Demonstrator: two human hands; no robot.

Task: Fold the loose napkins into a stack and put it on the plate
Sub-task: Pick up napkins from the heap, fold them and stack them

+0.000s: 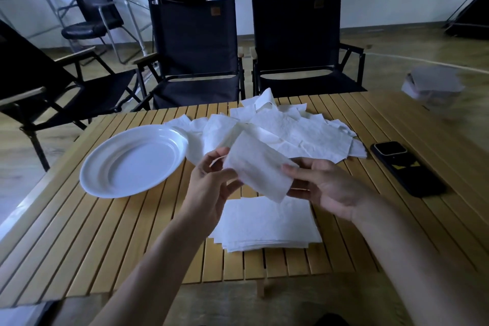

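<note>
Fingers of left hand and right hand pinching opposite edges of a folded napkin, held above the stack on the table, plate at left, loose napkins behind

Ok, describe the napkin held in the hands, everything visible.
The held napkin is a white, soft, faintly textured paper sheet, apparently folded into a rough rectangle and lightly creased. It is tilted in the air above the folded stack on the slatted wooden table, touching neither. The left hand pinches its left edge and the right hand grips its right edge, thumb on top. The loose pile lies behind it.
</note>
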